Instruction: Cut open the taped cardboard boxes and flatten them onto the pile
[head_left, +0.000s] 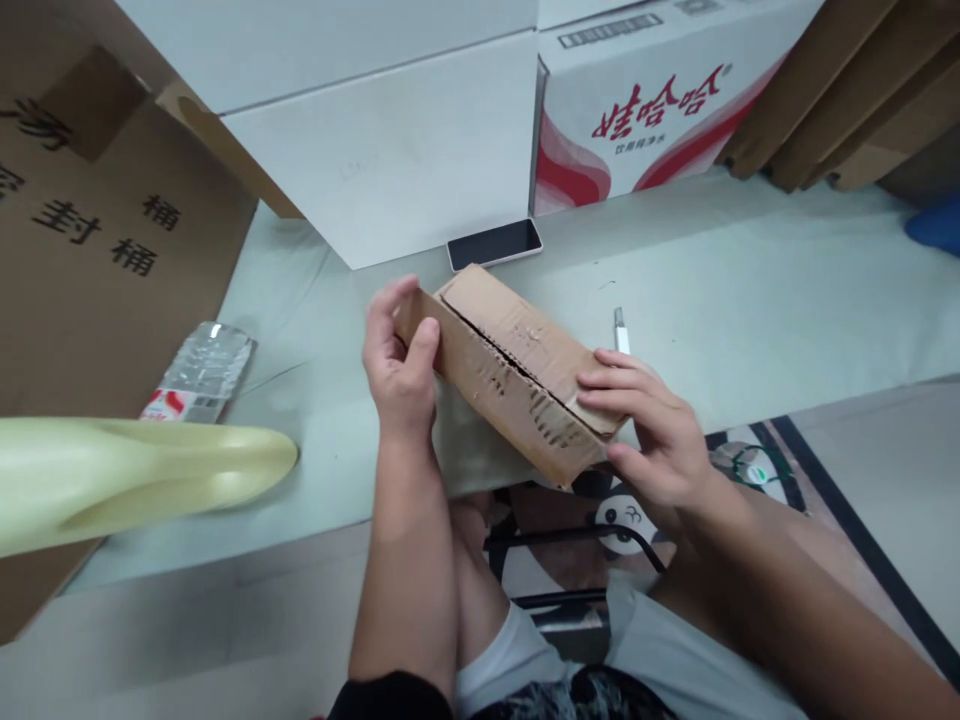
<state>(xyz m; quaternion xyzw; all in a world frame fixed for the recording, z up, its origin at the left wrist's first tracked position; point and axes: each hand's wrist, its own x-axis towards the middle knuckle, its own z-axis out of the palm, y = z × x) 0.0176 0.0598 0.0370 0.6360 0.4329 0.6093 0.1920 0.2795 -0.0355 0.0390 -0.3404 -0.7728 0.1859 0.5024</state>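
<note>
Between my hands, tilted over the table's front edge, is a small brown cardboard box with torn, rough marks along a dark seam. My left hand grips its left end, thumb on the near face and fingers behind the edge. At the right end, my right hand holds a corner, fingers on the top and thumb lower down. A white utility knife lies on the table just beyond my right fingers. Behind the box rests a phone with a dark screen.
Large white cartons stand along the back of the pale table covering. Brown cardboard rises at the left, beside a clear plastic bottle. A yellow-green smooth object juts in from the left. Folded cardboard leans at the right.
</note>
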